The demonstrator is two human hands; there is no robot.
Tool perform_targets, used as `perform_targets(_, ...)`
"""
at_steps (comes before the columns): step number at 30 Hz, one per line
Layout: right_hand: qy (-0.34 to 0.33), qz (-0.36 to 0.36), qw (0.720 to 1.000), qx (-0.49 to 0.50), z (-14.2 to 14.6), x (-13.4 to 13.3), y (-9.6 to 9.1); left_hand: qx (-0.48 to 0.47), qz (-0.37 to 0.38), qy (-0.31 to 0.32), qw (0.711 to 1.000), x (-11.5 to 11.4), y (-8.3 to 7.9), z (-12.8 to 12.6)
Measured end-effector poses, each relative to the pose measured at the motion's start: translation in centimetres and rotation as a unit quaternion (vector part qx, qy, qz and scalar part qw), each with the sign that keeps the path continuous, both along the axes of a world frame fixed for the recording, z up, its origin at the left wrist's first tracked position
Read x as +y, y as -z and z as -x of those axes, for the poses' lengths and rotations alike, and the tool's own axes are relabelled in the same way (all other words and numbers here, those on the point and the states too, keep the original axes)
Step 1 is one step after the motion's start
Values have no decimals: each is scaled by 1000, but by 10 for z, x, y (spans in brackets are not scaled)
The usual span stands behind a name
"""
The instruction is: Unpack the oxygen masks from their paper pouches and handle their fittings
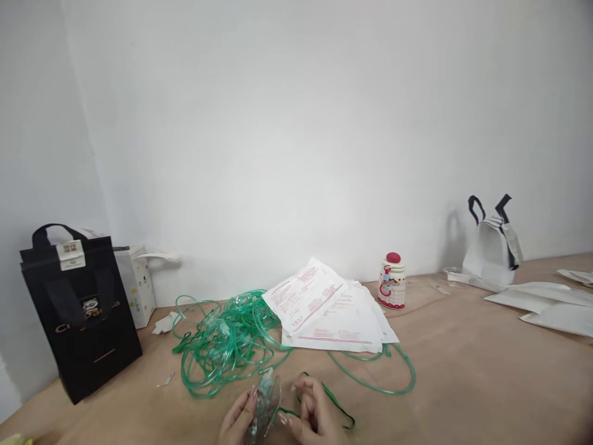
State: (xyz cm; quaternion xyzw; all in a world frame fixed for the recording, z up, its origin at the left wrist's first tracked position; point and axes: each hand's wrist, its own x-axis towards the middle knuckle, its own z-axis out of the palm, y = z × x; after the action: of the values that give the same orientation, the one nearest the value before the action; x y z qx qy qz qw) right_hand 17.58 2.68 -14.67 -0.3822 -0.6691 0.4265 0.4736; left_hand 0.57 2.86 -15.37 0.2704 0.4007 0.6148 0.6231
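At the bottom middle, my left hand [241, 417] is closed on a clear plastic oxygen mask [266, 408], with the thumb against its side. My right hand [312, 411] is just to the right of the mask, its fingers curled around a thin green elastic strap [340, 405]. One part of the strap runs toward the mask, while a loose loop hangs out past the right side of the hand. Behind my hands lies a tangled heap of green tubing [222, 346] with other clear mask parts in it.
White printed packets [331, 315] lie over some tubing in the middle. A red-topped jar [391, 287] stands behind them. On the left are a black bag [88, 327] and a white box [141, 287]. A white bag [488, 253] and flat white packets [558, 315] are at right.
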Motion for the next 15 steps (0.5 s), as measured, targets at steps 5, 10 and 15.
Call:
perform_targets(5, -30, 53, 992, -112, 2, -1, -4, 3, -31, -6, 1000, -6, -8, -7)
perform_targets(10, -36, 91, 987, -125, 1, -2, -4, -3, -37, 13, 999, -9, -11, -10)
perform_targets(15, -48, 69, 994, -73, 1, -2, 0, -11, -31, 31, 999, -7, -10, -7)
